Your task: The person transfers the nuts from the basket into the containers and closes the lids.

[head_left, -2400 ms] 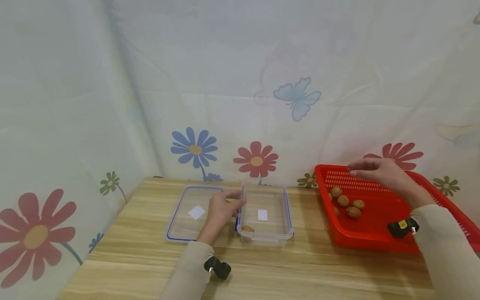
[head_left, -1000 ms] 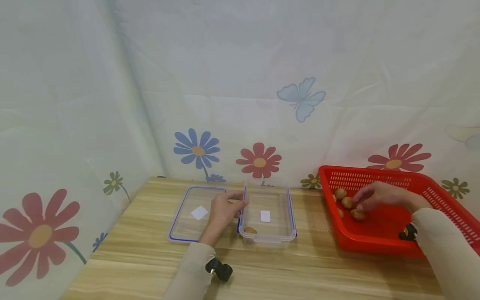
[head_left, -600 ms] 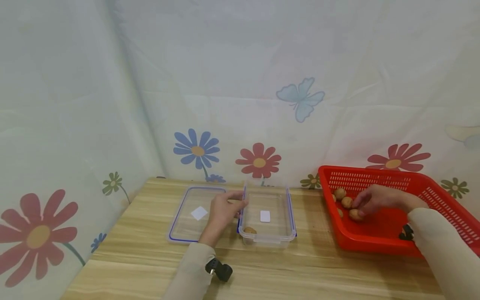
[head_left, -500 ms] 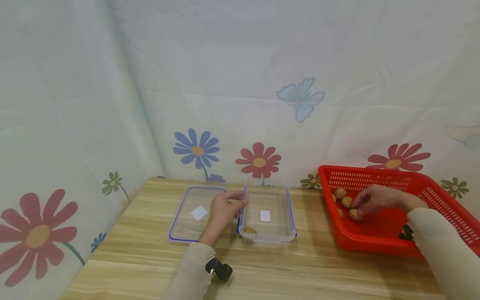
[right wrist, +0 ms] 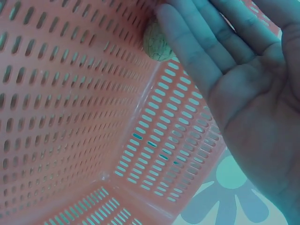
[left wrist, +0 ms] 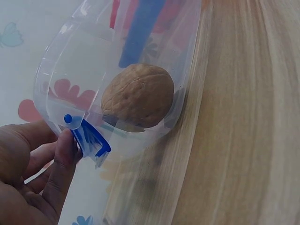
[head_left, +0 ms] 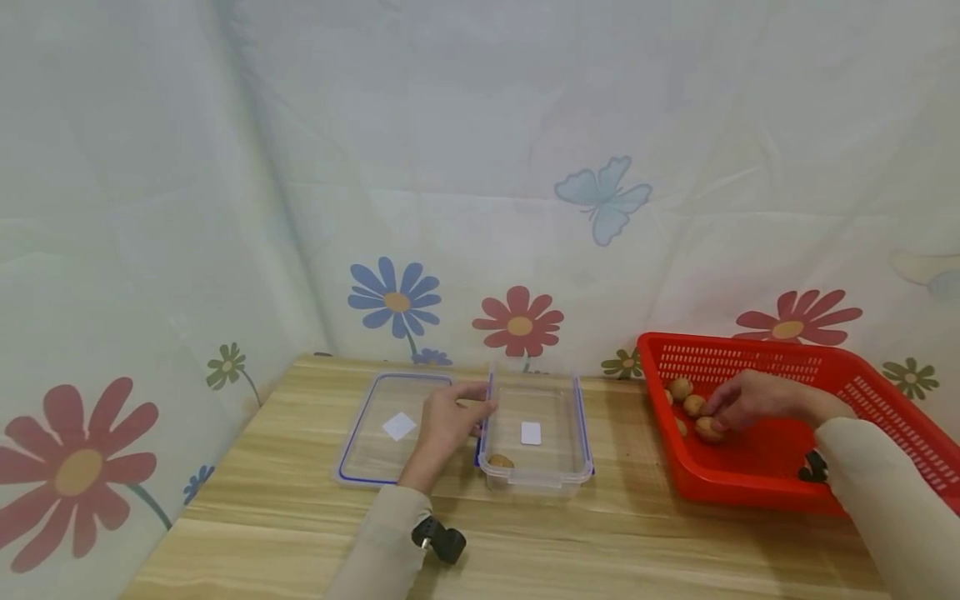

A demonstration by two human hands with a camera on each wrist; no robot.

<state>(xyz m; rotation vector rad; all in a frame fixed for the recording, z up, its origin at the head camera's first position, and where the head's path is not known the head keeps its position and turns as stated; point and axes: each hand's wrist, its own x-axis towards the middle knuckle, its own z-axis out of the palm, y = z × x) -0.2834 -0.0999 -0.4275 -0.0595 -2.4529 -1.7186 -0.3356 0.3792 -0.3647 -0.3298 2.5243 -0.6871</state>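
My left hand (head_left: 448, 419) pinches the left side of a clear plastic container (head_left: 551, 479) by its rim, next to a blue clip (left wrist: 91, 138). A single walnut (left wrist: 140, 93) lies in the container's near left corner. My right hand (head_left: 761, 398) reaches down into a red basket (head_left: 750, 492). Its fingertips are at a walnut (head_left: 709, 429), near several other walnuts (head_left: 681, 387) at the basket's left side. In the right wrist view, the fingers stretch past one walnut (right wrist: 158, 41) and the palm holds nothing; whether the fingertips pinch a nut is hidden.
A clear lid (head_left: 356, 450) with a blue seal lies flat, left of the container. White labels mark the lid and the container (head_left: 531, 433). The wooden table (head_left: 600, 550) ends at a flowered cloth backdrop (head_left: 450, 167). The basket's slotted walls stand around my right hand.
My right hand has lowered from above the basket to the walnuts, and the nut at its fingertips has shifted slightly left. My left hand keeps its place on the container.
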